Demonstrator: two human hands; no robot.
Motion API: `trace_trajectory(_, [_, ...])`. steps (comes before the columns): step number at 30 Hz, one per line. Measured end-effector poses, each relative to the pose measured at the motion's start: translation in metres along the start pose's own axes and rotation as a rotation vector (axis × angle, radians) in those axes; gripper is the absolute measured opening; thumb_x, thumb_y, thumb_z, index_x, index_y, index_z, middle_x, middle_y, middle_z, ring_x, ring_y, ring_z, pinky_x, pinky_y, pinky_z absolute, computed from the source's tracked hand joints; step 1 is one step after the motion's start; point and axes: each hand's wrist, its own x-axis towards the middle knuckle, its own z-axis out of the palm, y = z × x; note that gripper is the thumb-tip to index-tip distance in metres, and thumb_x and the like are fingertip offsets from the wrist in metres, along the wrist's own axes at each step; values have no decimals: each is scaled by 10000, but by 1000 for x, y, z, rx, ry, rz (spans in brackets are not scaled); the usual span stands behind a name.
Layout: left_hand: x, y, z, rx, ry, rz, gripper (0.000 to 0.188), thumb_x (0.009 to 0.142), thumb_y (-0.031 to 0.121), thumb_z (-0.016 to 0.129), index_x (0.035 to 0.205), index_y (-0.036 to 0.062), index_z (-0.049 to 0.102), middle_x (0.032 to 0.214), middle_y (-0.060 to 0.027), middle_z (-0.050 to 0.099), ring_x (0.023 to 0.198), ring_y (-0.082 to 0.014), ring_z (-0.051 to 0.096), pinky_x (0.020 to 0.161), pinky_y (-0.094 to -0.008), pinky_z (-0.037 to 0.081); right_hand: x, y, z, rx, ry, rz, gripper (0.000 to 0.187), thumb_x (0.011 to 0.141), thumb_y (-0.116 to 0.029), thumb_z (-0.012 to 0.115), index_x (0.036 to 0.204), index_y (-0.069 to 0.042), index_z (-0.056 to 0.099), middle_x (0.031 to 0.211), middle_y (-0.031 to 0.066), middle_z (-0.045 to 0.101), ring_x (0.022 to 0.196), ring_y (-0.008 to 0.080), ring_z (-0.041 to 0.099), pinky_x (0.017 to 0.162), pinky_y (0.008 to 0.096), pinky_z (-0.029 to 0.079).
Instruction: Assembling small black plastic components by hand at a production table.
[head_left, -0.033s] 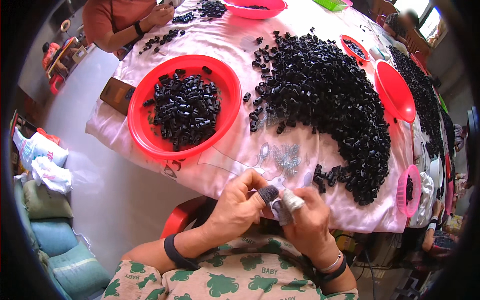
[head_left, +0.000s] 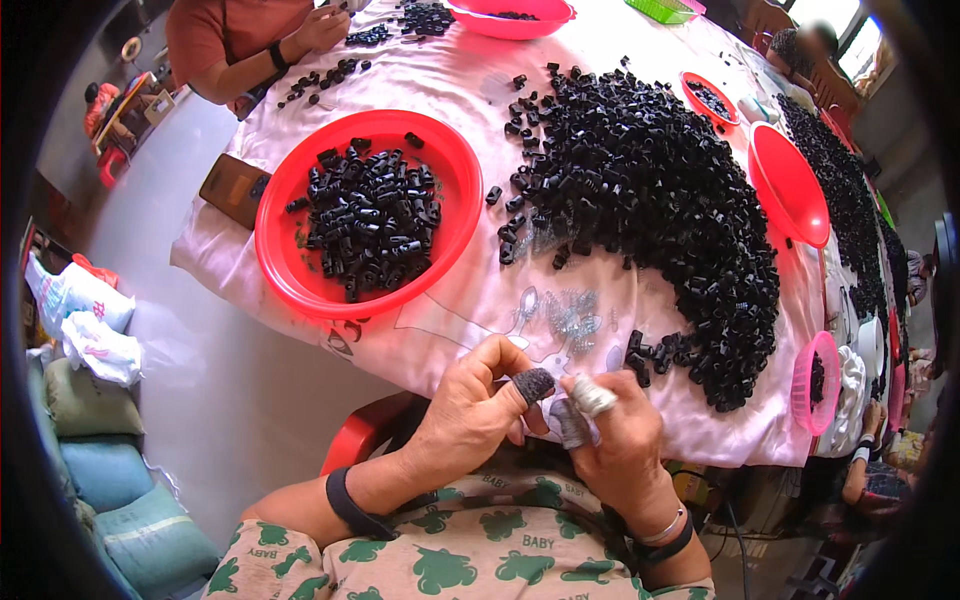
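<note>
My left hand (head_left: pixel 468 405) and my right hand (head_left: pixel 630 430) face each other just beyond the table's near edge. Dark grey cloth wraps the left thumb, which presses against the curled fingers. White and grey wraps cover digits of the right hand, closed as well. Whatever lies between the fingertips is too small or hidden to name. Beyond them on the cloth lies a patch of small silvery coils (head_left: pixel 575 318), apparently springs. A large curved heap of small black plastic pieces (head_left: pixel 650 180) spreads behind and to the right, with a few loose black pieces (head_left: pixel 638 358) nearest my right hand.
A red basin (head_left: pixel 272 245) with black pieces stands left on the pink tablecloth (head_left: pixel 450 300), beside a phone (head_left: pixel 232 190). At right are a red bowl (head_left: pixel 790 190) and a pink basket (head_left: pixel 803 385). A co-worker's hand (head_left: pixel 318 32) works across the table. A red chair (head_left: pixel 365 435) is at the near edge.
My right hand has shifted slightly right, and its wrapped fingertips have moved a little away from my left thumb. My left hand has barely moved.
</note>
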Motion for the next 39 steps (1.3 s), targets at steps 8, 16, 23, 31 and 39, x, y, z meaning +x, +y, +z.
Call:
trace_trajectory(8, [4,2,-8,-78,-15,-1,219,934,212,612,1008,29,515,791,-34,571,609,-85,565,509,-184,442,43,26,-33,-234,29,301,210,793,-3,606,1002,0,621,815,156,548,664,309,575,592,391,463])
trace_trajectory(16, [7,1,-13,198,-18,-12,206,973,209,539,1118,68,497,825,43,456,645,-46,403,596,-180,364,63,51,-19,-508,-263,316,133,815,-123,613,926,-52,592,860,147,589,778,346,607,696,437,481])
trace_trajectory(23, [7,0,-10,250,-20,123,420,885,111,660,1201,40,392,875,11,472,712,-34,437,618,-182,394,66,60,-16,-471,-293,257,127,776,-114,631,874,-52,579,839,151,598,784,346,617,705,437,493])
trace_trajectory(31, [4,-2,-12,301,-72,125,276,869,101,685,1067,19,511,825,14,504,750,-22,476,646,-175,409,56,35,-29,153,-102,414,100,772,-59,685,843,-1,645,728,91,586,596,171,575,560,291,468])
trace_trajectory(39, [1,0,-2,506,-109,104,194,911,9,539,1099,54,558,830,11,488,742,-46,496,649,-192,418,24,23,-20,857,-29,792,121,868,-77,670,960,-2,650,773,32,647,648,78,605,565,212,489])
